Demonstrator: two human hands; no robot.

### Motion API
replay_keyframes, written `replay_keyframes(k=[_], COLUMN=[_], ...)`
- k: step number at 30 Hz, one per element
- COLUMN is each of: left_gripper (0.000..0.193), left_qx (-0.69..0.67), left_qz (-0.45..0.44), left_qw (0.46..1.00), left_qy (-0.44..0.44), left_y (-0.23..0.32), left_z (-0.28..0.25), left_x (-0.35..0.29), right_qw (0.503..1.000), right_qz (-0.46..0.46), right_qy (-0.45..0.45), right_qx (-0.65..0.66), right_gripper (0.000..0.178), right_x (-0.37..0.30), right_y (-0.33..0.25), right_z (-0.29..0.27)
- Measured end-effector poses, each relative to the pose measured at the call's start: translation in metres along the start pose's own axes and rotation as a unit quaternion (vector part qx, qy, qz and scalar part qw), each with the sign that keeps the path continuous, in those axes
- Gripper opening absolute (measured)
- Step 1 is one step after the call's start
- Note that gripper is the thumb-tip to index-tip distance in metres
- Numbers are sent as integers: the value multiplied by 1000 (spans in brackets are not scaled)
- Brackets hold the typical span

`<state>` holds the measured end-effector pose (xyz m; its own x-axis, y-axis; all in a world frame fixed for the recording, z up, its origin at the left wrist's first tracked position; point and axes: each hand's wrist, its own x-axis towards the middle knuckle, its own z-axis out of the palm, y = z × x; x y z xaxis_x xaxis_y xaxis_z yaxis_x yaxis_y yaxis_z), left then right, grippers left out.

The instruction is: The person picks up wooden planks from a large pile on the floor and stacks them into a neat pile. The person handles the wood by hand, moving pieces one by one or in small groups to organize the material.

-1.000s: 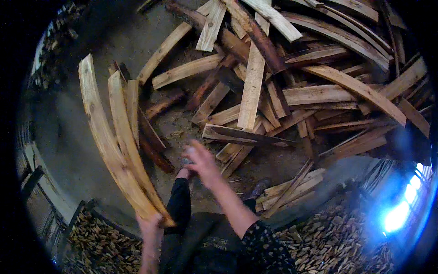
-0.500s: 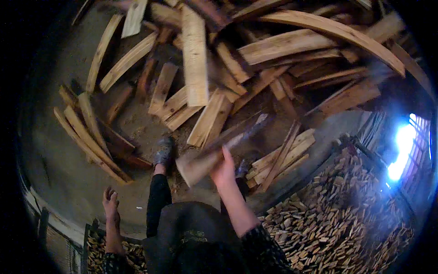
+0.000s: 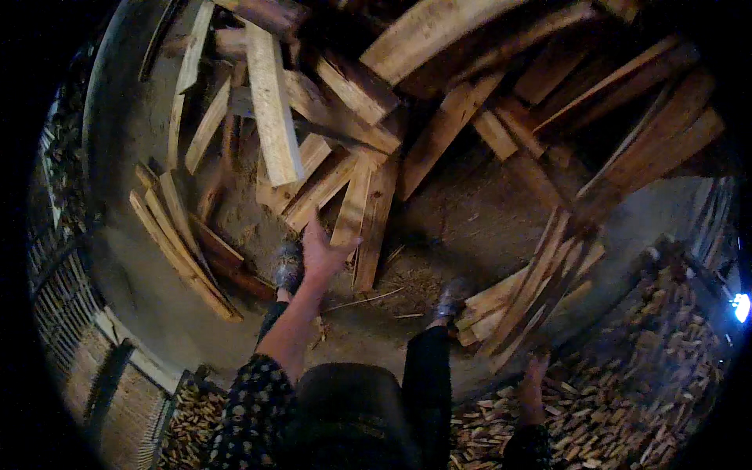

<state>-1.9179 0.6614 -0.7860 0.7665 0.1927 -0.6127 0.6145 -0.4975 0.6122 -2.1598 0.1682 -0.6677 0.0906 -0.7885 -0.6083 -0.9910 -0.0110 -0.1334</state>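
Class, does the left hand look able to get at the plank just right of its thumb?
Probably yes: the left hand is open and empty, and the plank lies uncovered at its near end, with nothing seen in between.

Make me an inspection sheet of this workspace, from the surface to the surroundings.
Surface: grey-brown floor, wood lying directly on it.
Job's things: loose boards heaped ahead; smaller left group and right group.
Clutter: thin stick on the floor between the shoes.
Hands: left hand open by the boards, contact unclear; right hand low at right, grip unclear.
Cables: nothing seen.
Surroundings: small wood pieces piled lower right and lower left; bright light far right.
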Motion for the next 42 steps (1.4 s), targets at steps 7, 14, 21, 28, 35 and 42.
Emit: replay_keyframes(k=[7, 14, 21, 28, 35, 42], left_gripper=[100, 72, 46, 36, 31, 34], left_qx=[277, -109, -329, -415, -423, -475], left_qz=[-141, -108, -211, -320, -354, -381], left_qw=[950, 973, 898, 818, 808, 793], left_qy=[37, -171, -203, -237, -207, -32], left_y=[45, 2, 116, 142, 130, 98], left_z=[57, 22, -10, -92, -136, -200], left_x=[17, 22, -93, -254, -288, -326], right_qw=[910, 814, 848, 887, 866, 815], right_qz=[-235, -210, -53, 58, 58, -17], right_qy=[-336, -516, -504, -458, -496, -567], right_qx=[-62, 163, 155, -7, -4, -116], right_gripper=[52, 59, 48, 52, 54, 51], right_x=[-74, -166, -214, -280, -317, -377], right_y=[-129, -177, -184, -163, -170, -218], right_z=[181, 314, 136, -35, -28, 52])
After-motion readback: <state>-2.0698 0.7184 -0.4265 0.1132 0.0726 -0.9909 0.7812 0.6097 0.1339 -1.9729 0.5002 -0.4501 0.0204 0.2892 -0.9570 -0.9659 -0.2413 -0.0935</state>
